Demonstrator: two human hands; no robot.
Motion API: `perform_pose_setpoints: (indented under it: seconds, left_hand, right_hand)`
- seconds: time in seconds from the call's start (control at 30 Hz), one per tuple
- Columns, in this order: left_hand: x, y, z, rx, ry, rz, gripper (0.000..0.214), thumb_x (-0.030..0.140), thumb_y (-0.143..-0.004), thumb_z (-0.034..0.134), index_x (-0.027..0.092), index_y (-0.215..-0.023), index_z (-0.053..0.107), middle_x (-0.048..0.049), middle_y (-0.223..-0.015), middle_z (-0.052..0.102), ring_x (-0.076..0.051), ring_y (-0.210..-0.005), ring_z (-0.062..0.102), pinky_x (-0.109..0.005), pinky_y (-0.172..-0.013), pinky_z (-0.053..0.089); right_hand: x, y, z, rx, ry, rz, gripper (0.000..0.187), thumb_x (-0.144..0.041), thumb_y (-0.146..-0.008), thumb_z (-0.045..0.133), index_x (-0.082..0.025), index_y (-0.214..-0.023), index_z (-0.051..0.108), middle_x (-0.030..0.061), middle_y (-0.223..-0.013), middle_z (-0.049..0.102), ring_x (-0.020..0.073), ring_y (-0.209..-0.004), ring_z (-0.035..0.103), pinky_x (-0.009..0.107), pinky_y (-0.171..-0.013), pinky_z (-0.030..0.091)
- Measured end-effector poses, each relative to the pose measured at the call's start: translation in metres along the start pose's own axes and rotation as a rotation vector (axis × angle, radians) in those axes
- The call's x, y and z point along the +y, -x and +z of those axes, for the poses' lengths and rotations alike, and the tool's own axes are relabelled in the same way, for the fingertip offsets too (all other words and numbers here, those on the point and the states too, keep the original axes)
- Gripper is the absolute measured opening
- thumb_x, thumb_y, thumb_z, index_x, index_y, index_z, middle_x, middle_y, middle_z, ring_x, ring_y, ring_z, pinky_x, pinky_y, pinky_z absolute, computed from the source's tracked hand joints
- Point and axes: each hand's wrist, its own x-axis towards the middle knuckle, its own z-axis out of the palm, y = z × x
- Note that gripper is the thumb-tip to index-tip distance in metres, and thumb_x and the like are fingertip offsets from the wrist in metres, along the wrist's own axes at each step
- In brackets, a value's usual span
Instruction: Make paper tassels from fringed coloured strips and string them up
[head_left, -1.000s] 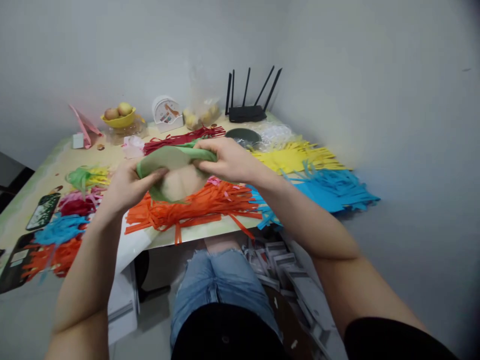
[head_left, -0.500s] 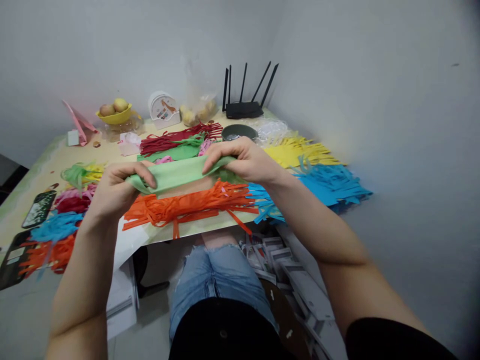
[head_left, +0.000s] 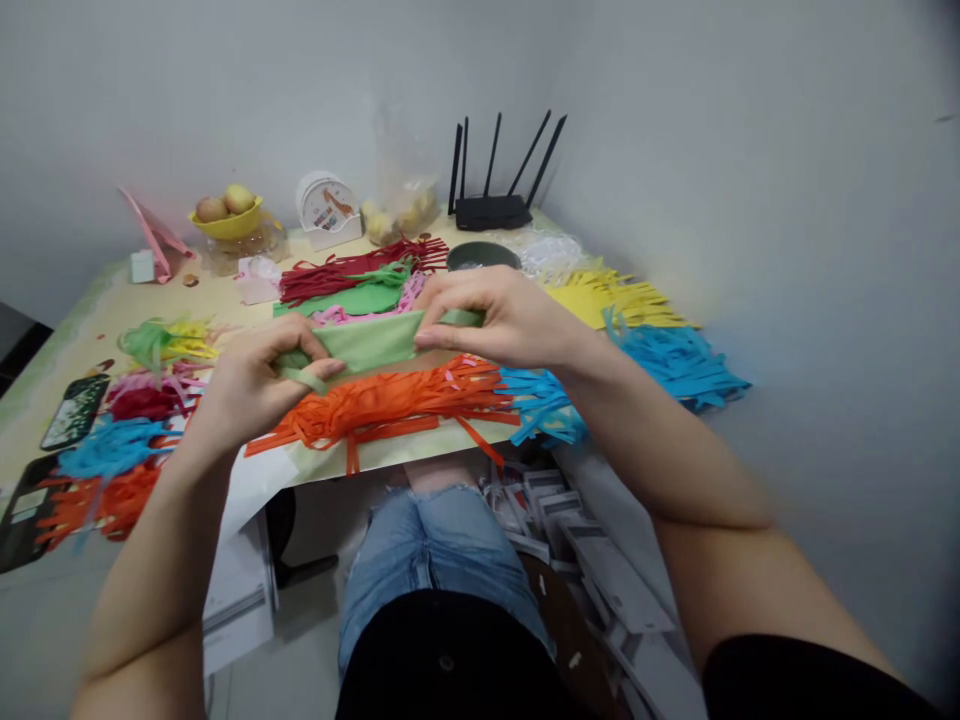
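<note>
Item: green paper sheet (head_left: 367,342), held above the orange fringed paper (head_left: 390,405) at the table's (head_left: 90,320) near edge. Since a second ago we have flattened it from an open curl into a narrow folded band. Left hand (head_left: 251,385) pinches its left end, right hand (head_left: 502,320) pinches its right. Writing: none legible; round desk calendar (head_left: 324,207) print is too small.
</note>
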Motion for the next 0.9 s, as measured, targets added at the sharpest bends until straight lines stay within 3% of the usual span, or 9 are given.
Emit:
perform_pose_setpoints:
  seconds: [0.07,0.17,0.3,0.37,0.47,0.57,0.67,0.77,0.9]
  left_hand:
    - [0.0,0.001,0.009,0.049,-0.013,-0.01,0.024,0.037,-0.078,0.073,0.022,-0.068,0.056,0.0006,-0.069,0.062,-0.014,-0.06,0.052,-0.028,-0.06,0.041]
    - [0.003,0.003,0.018,0.079,-0.039,0.01,0.023,0.033,-0.079,0.072,0.022,-0.071,0.053,0.0015,-0.071,0.061,-0.014,-0.063,0.054,-0.028,-0.064,0.045]
    - [-0.002,0.003,0.01,0.053,-0.041,0.034,0.022,0.035,-0.081,0.07,0.023,-0.074,0.053,0.0009,-0.072,0.061,-0.014,-0.065,0.056,-0.028,-0.066,0.047]
    - [-0.009,0.001,-0.007,-0.091,-0.033,0.021,0.019,0.04,-0.081,0.07,0.024,-0.083,0.06,-0.0017,-0.082,0.067,-0.016,-0.072,0.062,-0.028,-0.07,0.051]
    - [-0.013,-0.007,-0.033,-0.364,-0.069,-0.014,0.047,0.052,-0.076,0.074,0.026,-0.115,0.068,-0.0066,-0.118,0.071,-0.025,-0.107,0.067,-0.033,-0.093,0.054]
    - [-0.003,-0.018,-0.033,-0.396,-0.088,-0.01,0.065,0.056,-0.076,0.074,0.028,-0.134,0.063,-0.0066,-0.137,0.065,-0.029,-0.127,0.058,-0.037,-0.108,0.047]
    - [0.006,-0.03,-0.004,-0.404,-0.048,-0.019,0.046,0.054,-0.079,0.073,0.022,-0.113,0.074,-0.0051,-0.102,0.075,-0.023,-0.093,0.068,-0.031,-0.087,0.054]
    - [0.005,-0.034,0.021,-0.426,0.075,-0.12,0.034,0.05,-0.081,0.07,0.016,-0.077,0.073,-0.0004,-0.062,0.064,-0.013,-0.057,0.057,-0.023,-0.057,0.046]
    - [-0.002,-0.028,0.024,-0.292,0.25,-0.229,0.031,0.043,-0.076,0.077,0.015,-0.065,0.069,-0.0001,-0.055,0.061,-0.011,-0.049,0.055,-0.02,-0.048,0.042]
  right_hand:
    - [-0.001,-0.002,0.003,0.061,-0.067,0.023,0.02,-0.037,-0.087,0.073,-0.017,-0.09,0.07,-0.0015,-0.086,0.066,0.0095,-0.079,0.06,0.023,-0.076,0.048]
    - [0.0,-0.006,0.002,0.046,-0.125,0.092,0.033,-0.04,-0.086,0.074,-0.017,-0.11,0.068,-0.0024,-0.088,0.065,0.009,-0.078,0.06,0.022,-0.073,0.046]
    - [0.004,-0.006,-0.003,-0.088,0.037,0.152,0.02,-0.036,-0.088,0.071,-0.016,-0.086,0.073,-0.005,-0.068,0.06,0.0079,-0.065,0.052,0.023,-0.066,0.04]
    - [0.003,-0.005,-0.004,-0.094,0.14,0.156,0.021,-0.032,-0.088,0.069,-0.016,-0.075,0.07,-0.0058,-0.062,0.055,0.0071,-0.06,0.046,0.024,-0.063,0.035]
    - [-0.003,-0.007,0.0,-0.116,0.296,0.174,0.02,-0.028,-0.088,0.067,-0.016,-0.071,0.067,-0.0039,-0.065,0.055,0.0077,-0.06,0.043,0.025,-0.062,0.031]
    - [-0.014,-0.012,0.004,-0.227,0.412,0.192,0.017,-0.022,-0.087,0.066,-0.014,-0.072,0.065,-0.0013,-0.068,0.057,0.0091,-0.062,0.042,0.026,-0.063,0.028]
    - [-0.021,-0.016,0.004,-0.271,0.423,0.168,0.014,-0.021,-0.088,0.063,-0.014,-0.075,0.064,-0.0001,-0.07,0.058,0.0098,-0.064,0.042,0.026,-0.064,0.027]
    - [-0.02,-0.013,0.0,-0.235,0.371,0.186,0.017,-0.026,-0.089,0.064,-0.015,-0.076,0.063,-0.0001,-0.07,0.058,0.0103,-0.066,0.043,0.026,-0.065,0.027]
    - [-0.01,-0.002,0.0,-0.138,0.198,0.28,0.017,-0.028,-0.087,0.065,-0.014,-0.078,0.062,-0.001,-0.069,0.06,0.0101,-0.064,0.048,0.024,-0.064,0.031]
